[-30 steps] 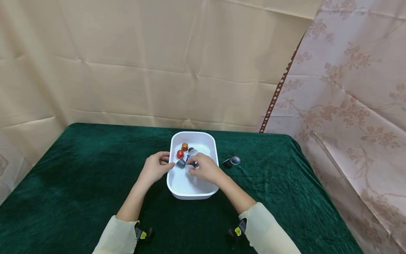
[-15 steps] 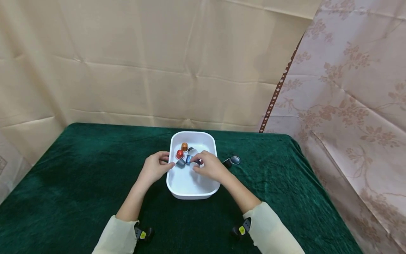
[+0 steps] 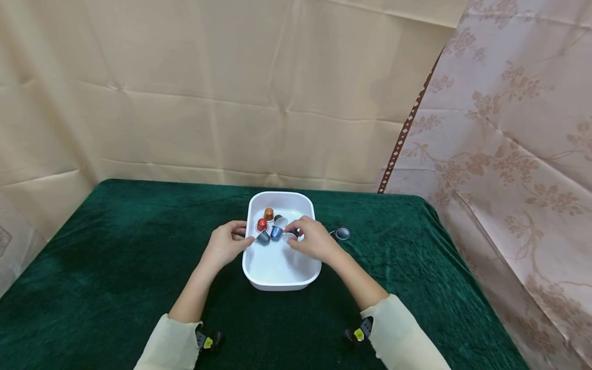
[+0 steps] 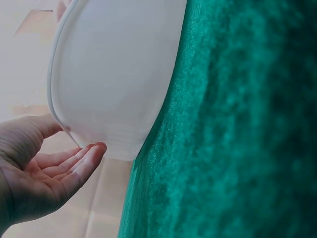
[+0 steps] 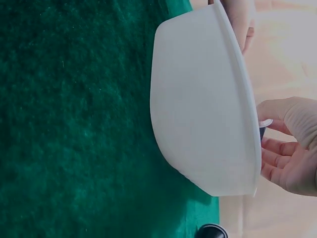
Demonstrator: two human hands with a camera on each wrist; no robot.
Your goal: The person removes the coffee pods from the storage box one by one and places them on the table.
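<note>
A: Fingers?
B: On my feed, the right hand [image 3: 313, 240] pinches a dark capsule [image 5: 263, 130] over the white tray [image 3: 277, 272]; the left hand [image 3: 224, 246] pinches its rim.
A: Technique?
B: I'd pinch lightly, tray steady, capsule clear of the wall.
A: In the way?
B: A blue capsule [image 3: 276, 233], just beside the right hand; that wall fences off a loose capsule [image 3: 343, 234] on green cloth [image 3: 398, 277].

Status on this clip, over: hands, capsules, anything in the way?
Left hand holds white tub by rim. Right hand pinches dark capsule over tub. Other capsules inside. Nothing seen in the way.
</note>
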